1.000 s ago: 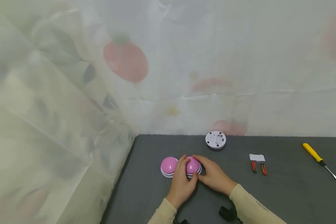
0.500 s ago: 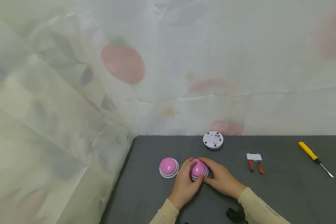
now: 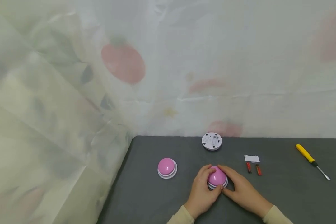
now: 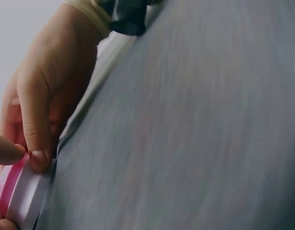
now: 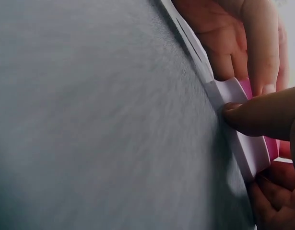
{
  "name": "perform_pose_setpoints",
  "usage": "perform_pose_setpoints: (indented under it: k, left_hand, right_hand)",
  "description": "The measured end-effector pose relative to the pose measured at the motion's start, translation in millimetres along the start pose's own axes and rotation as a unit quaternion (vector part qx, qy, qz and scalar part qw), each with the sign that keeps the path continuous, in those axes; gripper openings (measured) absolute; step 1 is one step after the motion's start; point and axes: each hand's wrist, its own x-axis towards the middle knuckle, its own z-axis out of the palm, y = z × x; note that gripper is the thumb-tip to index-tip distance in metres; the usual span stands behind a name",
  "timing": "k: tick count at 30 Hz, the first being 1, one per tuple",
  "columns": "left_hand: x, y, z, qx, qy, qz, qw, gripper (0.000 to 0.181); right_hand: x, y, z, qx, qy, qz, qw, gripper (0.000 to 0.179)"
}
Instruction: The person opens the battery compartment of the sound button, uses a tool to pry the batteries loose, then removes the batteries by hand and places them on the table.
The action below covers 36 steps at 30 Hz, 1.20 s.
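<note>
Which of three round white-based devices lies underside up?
The farthest white plastic disc: its battery slot faces up. The left pink button and held pink button show domes instead.

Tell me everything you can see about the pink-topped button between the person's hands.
The pink-topped button has a glossy, rounded pink dome above a stepped, round white base; both look like plastic. It is dome up and appears to rest on the dark gray table, right of a matching button in the head view. The left hand and right hand hold it from both sides, with the right thumb against the base. Its underside is hidden.
</note>
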Motion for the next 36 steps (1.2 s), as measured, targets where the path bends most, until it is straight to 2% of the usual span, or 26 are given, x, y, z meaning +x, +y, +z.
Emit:
perform_pose_setpoints:
  k: [5,10,16,19,23,27,31,36]
  left_hand:
    - [-7.8,11.2,10.3,-0.011,-0.026,0.009,0.9996,0.059]
    - [-11.1,15.5,15.2,0.019,-0.033,0.044,0.9983,0.065]
    - [-11.2,7.4,18.0,0.022,-0.020,0.074,0.9968,0.069]
    - [-12.3,0.5,16.8,0.011,-0.028,0.083,0.9961,0.068]
    - [-14.4,-5.7,13.6,0.004,-0.053,0.082,0.9952,0.072]
    - [-15.6,-6.9,11.9,0.020,-0.069,0.079,0.9943,0.079]
    - [-14.0,-7.5,10.9,0.026,-0.073,0.075,0.9942,0.082]
    - [-11.9,-8.9,8.1,0.012,-0.071,0.055,0.9959,0.082]
  right_hand:
    - [-20.6,5,-10,0.010,0.020,-0.008,0.9997,0.089]
    - [-31.0,7,-17,0.009,0.031,-0.012,0.9994,0.092]
    - [-30.8,5,-20,0.003,0.024,0.005,0.9997,0.092]
    - [-29.9,4,-19,0.001,0.020,0.011,0.9998,0.091]
    - [-29.8,4,-17,0.002,0.013,0.014,0.9998,0.089]
    - [-30.6,5,-17,0.002,0.014,0.007,0.9999,0.089]
    - [-31.7,6,-18,0.000,0.004,-0.004,1.0000,0.094]
    - [-31.7,7,-19,0.023,-0.009,-0.011,0.9996,0.101]
